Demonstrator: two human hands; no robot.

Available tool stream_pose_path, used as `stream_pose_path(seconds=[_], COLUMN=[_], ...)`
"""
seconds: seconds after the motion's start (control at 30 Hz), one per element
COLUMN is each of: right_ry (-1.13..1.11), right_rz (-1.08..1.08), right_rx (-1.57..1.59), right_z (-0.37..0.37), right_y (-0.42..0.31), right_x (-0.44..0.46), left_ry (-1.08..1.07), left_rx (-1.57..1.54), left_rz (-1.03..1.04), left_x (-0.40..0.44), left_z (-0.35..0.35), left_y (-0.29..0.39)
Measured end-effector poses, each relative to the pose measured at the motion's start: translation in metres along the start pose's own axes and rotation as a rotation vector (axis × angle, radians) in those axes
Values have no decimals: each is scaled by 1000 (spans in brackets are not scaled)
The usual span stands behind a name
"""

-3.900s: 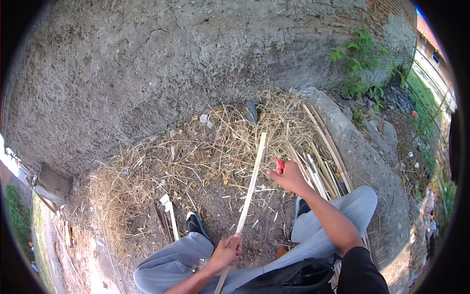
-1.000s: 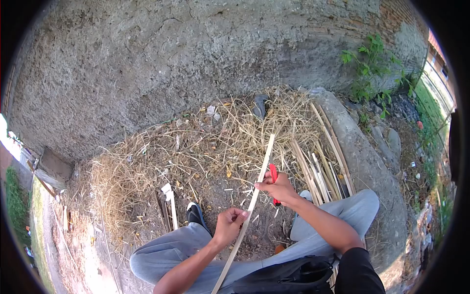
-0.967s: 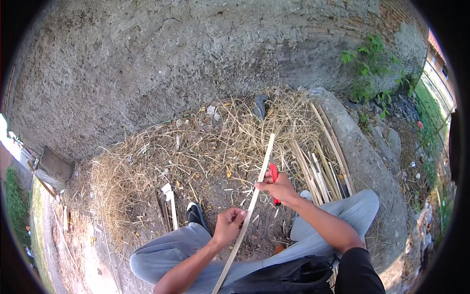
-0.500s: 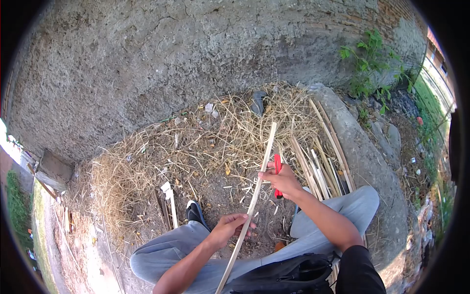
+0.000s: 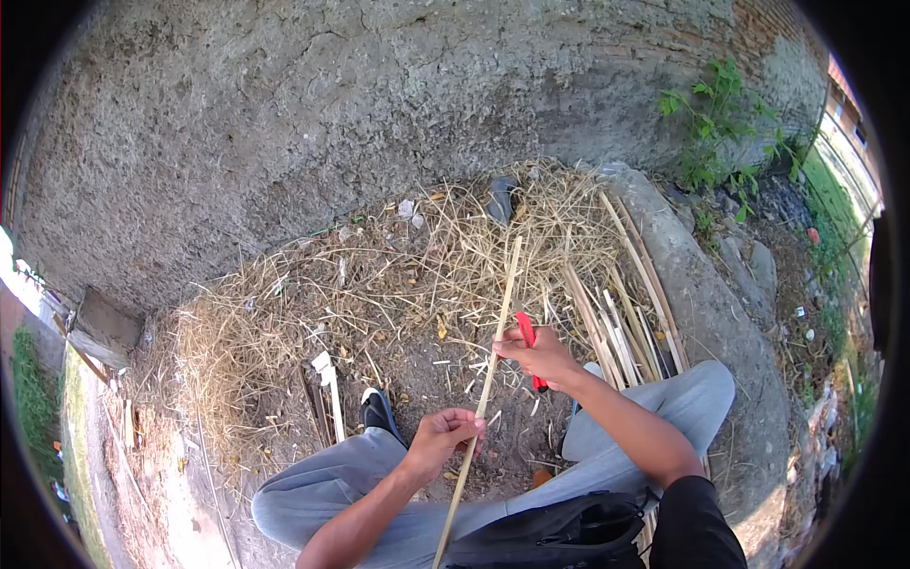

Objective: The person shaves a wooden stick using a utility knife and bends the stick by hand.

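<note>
A long, thin, pale bamboo-like strip (image 5: 487,383) runs slanting from the straw down across my lap, its lower end leaving the view. My left hand (image 5: 442,440) pinches it around the middle, thumb against fingers. Higher up, my right hand (image 5: 538,356) has thumb and fingertips closed on the same strip. A red utility knife (image 5: 526,329) is also gripped in that right hand, its upper end sticking out above the fingers and its lower end below the palm. Whether its blade is out I cannot tell.
Several split strips (image 5: 616,332) lie by my right knee, beside a concrete ledge (image 5: 706,284). Dry straw (image 5: 227,351) and shavings cover the ground up to a rough wall (image 5: 379,114). A white-headed tool (image 5: 324,365) lies near my left shoe (image 5: 377,410). A black bag (image 5: 540,536) rests on my lap.
The strip has swung a little more upright, its upper end moving left, and a yellower face now shows. My right hand has shifted slightly left with the knife, which is tilted more.
</note>
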State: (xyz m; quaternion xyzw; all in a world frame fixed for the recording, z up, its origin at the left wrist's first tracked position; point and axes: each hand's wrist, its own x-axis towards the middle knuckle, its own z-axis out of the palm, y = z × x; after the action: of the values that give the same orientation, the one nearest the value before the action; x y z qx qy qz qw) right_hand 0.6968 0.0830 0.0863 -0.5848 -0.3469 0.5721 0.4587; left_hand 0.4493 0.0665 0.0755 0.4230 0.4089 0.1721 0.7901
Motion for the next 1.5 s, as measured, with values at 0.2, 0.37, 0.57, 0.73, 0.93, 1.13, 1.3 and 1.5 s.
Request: stream_pose_path(seconds=[0.2, 0.37, 0.57, 0.73, 0.93, 1.13, 1.3, 1.5], right_ry=[-72, -33, -1, 170, 143, 131, -70, 8], right_rz=[-54, -33, -68, -75, -43, -310, -530, -797], right_rx=[33, -5, -43, -148, -652, -569, -809, -922], right_z=[0, 0, 0, 0, 3, 2, 17, 27], right_y=[6, 5, 5, 20, -4, -14, -11, 28], right_x=[0, 0, -1, 7, -3, -32, -65, -57], left_ry=[20, -81, -83, -84, 44, 158, 183, 175], left_rx=[5, 144, 369, 279, 73, 95, 104, 57], left_rz=[-14, -14, -22, -51, -134, -28, -20, -3], left_x=[0, -4, -18, -23, -20, -17, -16, -15], left_z=[0, 8, 22, 25, 24, 21, 20, 20], left_y=[-2, 4, 3, -10, -12, -6, -3, -6])
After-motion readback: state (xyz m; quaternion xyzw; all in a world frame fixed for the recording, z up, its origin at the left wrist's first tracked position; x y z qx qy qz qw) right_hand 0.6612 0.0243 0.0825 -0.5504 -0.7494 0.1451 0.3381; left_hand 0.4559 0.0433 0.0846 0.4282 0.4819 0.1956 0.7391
